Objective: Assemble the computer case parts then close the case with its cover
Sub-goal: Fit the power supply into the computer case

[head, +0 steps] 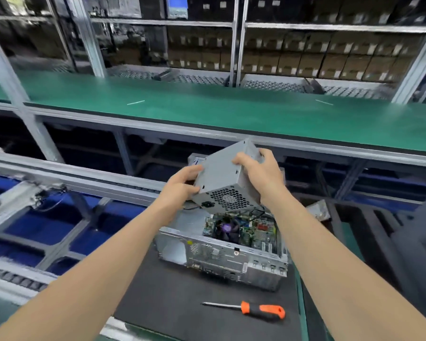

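Note:
A grey metal power supply (221, 178) with a round fan grille and a black socket on its near face hangs tilted in the air above the open computer case (221, 257). My left hand (180, 185) grips its left side and my right hand (261, 173) grips its right side and top edge. The case lies on a dark mat (172, 303) with no cover on it, so its green motherboard (251, 230) and the CPU cooler show. A black cable trails from the supply's underside towards the case.
An orange-and-black screwdriver (249, 310) lies on the mat in front of the case. A green shelf (207, 107) runs across above the work area. Roller conveyor rails (17, 274) and blue bins lie to the left. Another metal part (317, 210) sits at the right, behind the case.

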{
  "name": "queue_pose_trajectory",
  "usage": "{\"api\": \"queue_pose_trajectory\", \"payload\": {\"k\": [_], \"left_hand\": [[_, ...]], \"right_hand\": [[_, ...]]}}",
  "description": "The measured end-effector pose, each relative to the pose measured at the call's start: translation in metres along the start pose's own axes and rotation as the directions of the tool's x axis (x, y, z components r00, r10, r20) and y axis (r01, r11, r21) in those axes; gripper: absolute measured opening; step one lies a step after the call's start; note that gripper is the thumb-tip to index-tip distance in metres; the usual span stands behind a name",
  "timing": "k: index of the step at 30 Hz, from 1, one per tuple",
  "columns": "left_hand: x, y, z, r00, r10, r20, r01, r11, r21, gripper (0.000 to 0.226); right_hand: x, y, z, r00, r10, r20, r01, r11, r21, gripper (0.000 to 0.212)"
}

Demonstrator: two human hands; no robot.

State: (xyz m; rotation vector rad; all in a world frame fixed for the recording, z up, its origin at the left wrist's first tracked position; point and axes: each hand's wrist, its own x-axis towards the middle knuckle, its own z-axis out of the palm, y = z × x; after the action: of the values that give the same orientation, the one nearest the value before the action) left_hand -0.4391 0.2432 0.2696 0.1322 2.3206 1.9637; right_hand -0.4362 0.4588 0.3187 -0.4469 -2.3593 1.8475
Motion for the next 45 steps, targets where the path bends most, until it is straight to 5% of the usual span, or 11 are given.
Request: {"api": "queue_pose_trajectory", "payload": {"k": [5, 10, 15, 22, 27, 30, 35, 41, 45], "left_hand": [[0.021, -0.024, -0.041, 0.994, -0.033, 0.104, 0.013, 0.983, 0.181, 0.065], [0.035, -0.051, -0.057, 0.979, 0.035, 0.200, -0.117, 0.903, 0.414, 0.069], [0.036, -0.062, -0.063, 0.954, 0.080, 0.290, -0.182, 0.920, 0.346, 0.072], [0.036, -0.063, -0.053, 0.966, 0.136, 0.219, -0.195, 0.942, 0.273, 0.039], [0.049, -0.053, -0.038, 0.991, 0.006, 0.131, -0.040, 0.963, 0.265, 0.062], [0.068, -0.045, -0.028, 0.985, -0.139, 0.101, 0.099, 0.940, 0.327, 0.058], [0.102, -0.027, -0.014, 0.889, -0.411, 0.203, 0.335, 0.884, 0.325, 0.048], [0.127, -0.018, -0.003, 0.771, -0.558, 0.307, 0.394, 0.797, 0.458, 0.024], [0.134, -0.030, 0.001, 0.776, -0.556, 0.298, 0.403, 0.800, 0.444, 0.027]], "right_hand": [[0.001, 0.010, 0.051, 0.996, 0.084, -0.032, -0.086, 0.994, -0.065, 0.104], [-0.002, 0.025, 0.081, 0.984, 0.156, -0.089, -0.171, 0.967, -0.191, 0.106], [-0.006, 0.028, 0.088, 0.989, 0.134, -0.071, -0.149, 0.941, -0.305, 0.102], [-0.022, 0.038, 0.096, 0.989, 0.149, 0.028, -0.127, 0.917, -0.378, 0.116], [-0.028, 0.042, 0.100, 0.990, 0.138, 0.037, -0.113, 0.915, -0.388, 0.121], [-0.029, 0.042, 0.099, 0.991, 0.125, 0.041, -0.102, 0.924, -0.368, 0.129], [-0.030, 0.042, 0.094, 0.992, 0.111, 0.060, -0.085, 0.937, -0.339, 0.112], [-0.027, 0.045, 0.089, 0.990, 0.113, 0.086, -0.078, 0.937, -0.341, 0.098], [-0.025, 0.047, 0.087, 0.989, 0.113, 0.095, -0.070, 0.927, -0.370, 0.106]]}}
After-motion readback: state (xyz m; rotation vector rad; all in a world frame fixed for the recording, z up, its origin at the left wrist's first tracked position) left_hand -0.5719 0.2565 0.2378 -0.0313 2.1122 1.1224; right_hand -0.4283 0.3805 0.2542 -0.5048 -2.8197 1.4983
